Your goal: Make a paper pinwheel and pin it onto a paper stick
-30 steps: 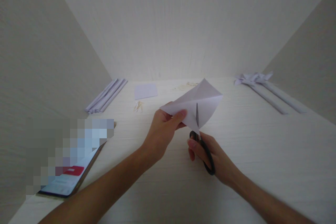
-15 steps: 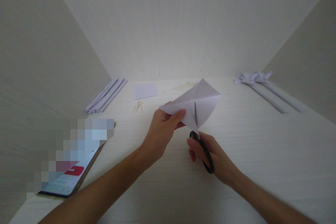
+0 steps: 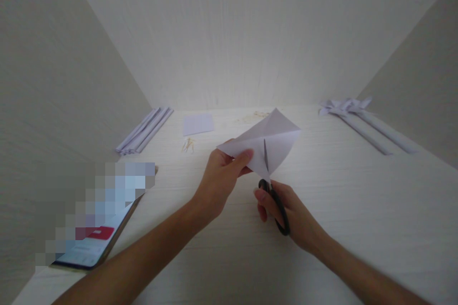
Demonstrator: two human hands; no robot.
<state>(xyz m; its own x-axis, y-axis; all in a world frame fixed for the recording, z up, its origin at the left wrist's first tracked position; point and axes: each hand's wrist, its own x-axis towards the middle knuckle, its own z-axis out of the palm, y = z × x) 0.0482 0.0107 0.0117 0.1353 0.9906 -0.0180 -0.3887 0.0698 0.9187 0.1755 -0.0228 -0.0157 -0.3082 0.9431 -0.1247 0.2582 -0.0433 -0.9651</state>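
Observation:
My left hand (image 3: 223,176) pinches the near left corner of a folded white paper sheet (image 3: 275,136) and holds it up above the table. My right hand (image 3: 289,212) grips black-handled scissors (image 3: 275,200) just below the sheet. The scissor blade points up and away, cutting into the paper's lower corner along a crease. Both forearms reach in from the bottom edge of the view.
A phone (image 3: 95,238) lies at the near left on the pale wooden table (image 3: 358,200). Rolled paper sticks (image 3: 145,129) lie at the far left, a small paper square (image 3: 198,124) and some toothpicks (image 3: 188,144) behind. Finished paper pinwheels (image 3: 358,114) lie far right. Walls enclose three sides.
The scissor blade has crept slightly further up into the paper. Both hands and the sheet stay almost where they were.

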